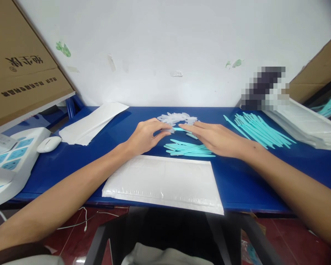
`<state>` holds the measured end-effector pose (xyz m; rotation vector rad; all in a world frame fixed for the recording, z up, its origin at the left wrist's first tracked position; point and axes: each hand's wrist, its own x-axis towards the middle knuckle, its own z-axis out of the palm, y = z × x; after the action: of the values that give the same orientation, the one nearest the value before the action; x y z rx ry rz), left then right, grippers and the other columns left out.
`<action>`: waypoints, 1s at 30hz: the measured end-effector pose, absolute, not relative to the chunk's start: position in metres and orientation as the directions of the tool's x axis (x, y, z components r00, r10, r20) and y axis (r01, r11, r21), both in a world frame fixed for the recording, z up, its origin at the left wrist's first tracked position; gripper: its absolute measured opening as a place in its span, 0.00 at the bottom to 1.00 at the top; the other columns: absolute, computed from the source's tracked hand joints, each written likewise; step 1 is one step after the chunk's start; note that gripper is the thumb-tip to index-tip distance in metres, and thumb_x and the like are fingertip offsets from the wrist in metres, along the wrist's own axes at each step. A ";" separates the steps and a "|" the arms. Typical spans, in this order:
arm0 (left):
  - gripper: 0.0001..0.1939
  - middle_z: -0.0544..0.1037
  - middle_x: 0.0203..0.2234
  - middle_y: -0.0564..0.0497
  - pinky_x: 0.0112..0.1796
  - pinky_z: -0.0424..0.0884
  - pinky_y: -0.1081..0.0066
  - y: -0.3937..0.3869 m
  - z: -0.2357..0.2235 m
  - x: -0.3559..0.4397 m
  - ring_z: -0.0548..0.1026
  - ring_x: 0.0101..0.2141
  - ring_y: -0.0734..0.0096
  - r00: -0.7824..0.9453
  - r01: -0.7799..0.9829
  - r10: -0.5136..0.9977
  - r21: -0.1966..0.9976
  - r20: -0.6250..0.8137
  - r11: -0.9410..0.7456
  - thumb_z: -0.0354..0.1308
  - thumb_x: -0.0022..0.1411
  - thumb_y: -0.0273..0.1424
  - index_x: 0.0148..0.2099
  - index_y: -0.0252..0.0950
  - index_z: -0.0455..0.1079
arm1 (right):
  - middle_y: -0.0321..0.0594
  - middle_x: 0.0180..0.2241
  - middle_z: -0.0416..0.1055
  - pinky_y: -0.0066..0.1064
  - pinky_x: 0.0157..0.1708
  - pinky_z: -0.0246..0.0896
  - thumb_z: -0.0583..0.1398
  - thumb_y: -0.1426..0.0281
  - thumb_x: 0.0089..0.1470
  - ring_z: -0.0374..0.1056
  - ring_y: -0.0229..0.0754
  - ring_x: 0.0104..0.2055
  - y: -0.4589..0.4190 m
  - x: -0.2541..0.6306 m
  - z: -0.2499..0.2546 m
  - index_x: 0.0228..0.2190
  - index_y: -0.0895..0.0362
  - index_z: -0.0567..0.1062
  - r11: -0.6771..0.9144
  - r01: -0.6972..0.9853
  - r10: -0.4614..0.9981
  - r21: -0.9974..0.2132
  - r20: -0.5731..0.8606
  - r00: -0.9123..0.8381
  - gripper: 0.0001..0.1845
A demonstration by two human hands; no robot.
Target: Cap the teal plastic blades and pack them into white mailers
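Over the middle of the blue table, a slim turquoise stick (178,129) spans the gap between my two hands. My left hand (145,136) pinches a small translucent sleeve at the stick's left end between thumb and index finger. The fingers of my right hand (212,136) close on the stick's other end, which they partly hide. Just behind my fingertips lies a heap of translucent sleeves (173,117). A loose bunch of turquoise sticks (189,149) lies below my hands, in front of a white padded envelope (164,182).
More turquoise sticks (260,130) fan out at the right, beside stacked white envelopes (314,127). Left are a flat white bag (92,123), a white earbud case (49,144) and a power strip (19,158). A cardboard box (24,73) stands far left; the wall is behind.
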<state>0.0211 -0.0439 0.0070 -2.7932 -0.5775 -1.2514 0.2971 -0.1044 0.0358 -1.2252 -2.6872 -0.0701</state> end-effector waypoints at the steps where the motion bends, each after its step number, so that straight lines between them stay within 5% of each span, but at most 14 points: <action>1: 0.08 0.85 0.36 0.50 0.38 0.76 0.73 -0.044 0.007 0.021 0.81 0.36 0.71 0.605 0.346 0.319 0.121 0.730 -0.931 0.61 0.70 0.32 0.47 0.37 0.79 | 0.49 0.40 0.72 0.33 0.30 0.59 0.44 0.73 0.67 0.64 0.43 0.32 -0.105 0.297 0.037 0.70 0.56 0.59 0.656 0.754 0.746 -0.035 0.187 -0.640 0.33; 19: 0.06 0.85 0.35 0.50 0.37 0.77 0.72 -0.046 0.007 0.023 0.81 0.35 0.71 0.580 0.316 0.282 0.108 0.764 -0.943 0.62 0.70 0.31 0.45 0.36 0.79 | 0.48 0.40 0.77 0.34 0.29 0.59 0.43 0.63 0.71 0.68 0.44 0.31 -0.107 0.293 0.036 0.71 0.53 0.59 0.631 0.775 0.764 -0.003 0.175 -0.621 0.31; 30: 0.08 0.85 0.35 0.49 0.38 0.78 0.70 -0.049 0.007 0.027 0.82 0.36 0.70 0.524 0.285 0.368 0.249 0.768 -0.926 0.62 0.69 0.34 0.44 0.37 0.80 | 0.44 0.36 0.77 0.32 0.27 0.56 0.45 0.68 0.69 0.65 0.41 0.27 -0.108 0.293 0.036 0.69 0.52 0.63 0.651 0.758 0.735 0.035 0.217 -0.642 0.30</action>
<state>0.0266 -0.0494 0.0066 -2.8216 -0.6067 -1.4580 0.2931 -0.1083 0.0364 -1.2267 -2.6854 -0.1826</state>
